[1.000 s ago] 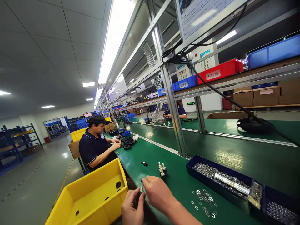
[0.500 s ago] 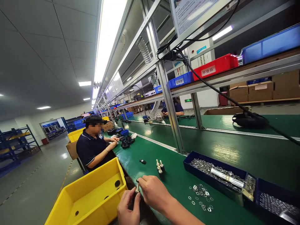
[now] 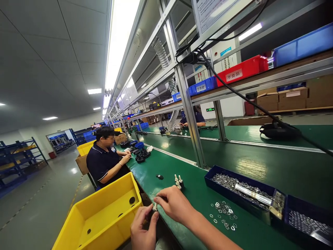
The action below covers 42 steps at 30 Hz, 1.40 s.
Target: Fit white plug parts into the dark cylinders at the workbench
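Pinching short pale cylindrical part (image 3: 155, 207) with left hand (image 3: 144, 226) over near edge of smooth green bench (image 3: 146, 180); curling right hand (image 3: 174, 204) at its top, not showing whether gripping. Possibly risking drop through loosening pinch, or toppling pale-topped black upright parts (image 3: 179, 182), far side, by swinging right hand.

From where I stand, both of the person's hands are bare: the left hand (image 3: 143, 227) has rounded knuckles and a thick-set thumb (image 3: 153, 224), and the right hand (image 3: 174, 205) is just as uncovered. Behind the right hand, the slim wrist (image 3: 191, 218) and the long, widening forearm (image 3: 212, 234) are bare too. Just beside the left hand shows a small patch of greyish cloth (image 3: 162, 244), its garment unclear
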### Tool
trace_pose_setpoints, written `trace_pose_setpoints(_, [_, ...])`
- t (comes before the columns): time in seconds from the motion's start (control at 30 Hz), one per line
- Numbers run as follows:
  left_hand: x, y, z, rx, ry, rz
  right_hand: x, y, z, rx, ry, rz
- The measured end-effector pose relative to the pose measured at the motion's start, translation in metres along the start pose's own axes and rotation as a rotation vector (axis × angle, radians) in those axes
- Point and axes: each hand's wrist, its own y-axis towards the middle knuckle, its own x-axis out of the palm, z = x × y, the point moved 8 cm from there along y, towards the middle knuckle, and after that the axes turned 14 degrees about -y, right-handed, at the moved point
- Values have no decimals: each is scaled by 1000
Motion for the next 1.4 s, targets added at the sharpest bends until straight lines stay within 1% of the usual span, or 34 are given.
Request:
trace_pose_setpoints(0.07, [-1, -1, -8, -110, -107, -27, 2, 1, -1, 16, 70, 25])
trace_pose_setpoints(0.13, [-2, -2, -18, -248, -278, -57, 8, 1, 1, 55, 233, -13])
trace_pose_setpoints(0.2, [-6, -5, -25, -379, -477, -47, 15, 0, 3, 119, 459, -103])
trace_pose_setpoints(0.27, [-3, -10, -32, -534, -670, -76, 18, -2, -1, 153, 665, -196])
trace_pose_setpoints(0.33, [5, -15, -35, -685, -823, -145, 18, -5, -10, 136, 800, -302])
trace_pose_setpoints(0.37, [8, -16, -33, -728, -871, -169, 17, -7, -15, 108, 827, -360])
trace_pose_setpoints(0.4, [10, -15, -30, -743, -896, -171, 16, -7, -18, 78, 826, -396])
trace_pose_setpoints(0.43, [10, -12, -26, -734, -897, -151, 13, -7, -19, 55, 792, -397])
trace_pose_setpoints(0.5, [10, -7, -16, -694, -841, -100, 7, -3, -7, 68, 695, -309])
trace_pose_setpoints(0.57, [14, -5, -6, -690, -768, -89, 8, 1, 14, 177, 681, -230])
trace_pose_setpoints(0.6, [17, -6, -3, -711, -745, -95, 13, 1, 25, 244, 714, -229])
trace_pose_setpoints(0.63, [19, -8, -1, -734, -733, -98, 20, 1, 34, 301, 764, -252])
trace_pose_setpoints(0.7, [23, -12, 1, -768, -721, -89, 32, -1, 45, 365, 876, -315])
trace_pose_setpoints(0.77, [25, -15, 1, -760, -705, -71, 39, -2, 49, 391, 978, -360])
trace_pose_setpoints(0.83, [30, -18, -1, -734, -678, -73, 43, -3, 50, 419, 1054, -372])
trace_pose_setpoints(0.93, [37, -20, -5, -701, -651, -93, 45, -5, 53, 459, 1078, -338])
trace_pose_setpoints(0.97, [39, -21, -6, -692, -650, -96, 47, -7, 54, 475, 1070, -343])
trace_pose_setpoints(1.03, [40, -20, -5, -665, -651, -84, 52, -10, 54, 499, 1068, -392])
trace_pose_setpoints(1.1, [39, -18, -2, -639, -650, -65, 55, -13, 51, 499, 1084, -453])
trace_pose_setpoints(1.17, [39, -17, 1, -641, -655, -63, 54, -13, 48, 474, 1061, -480])
trace_pose_setpoints(1.23, [40, -16, 4, -676, -678, -70, 49, -10, 46, 432, 974, -456])
trace_pose_setpoints(1.3, [41, -16, 7, -720, -718, -78, 42, -6, 44, 371, 900, -405])
trace_pose_setpoints(1.4, [45, -15, 11, -780, -790, -96, 31, 0, 36, 245, 880, -322])
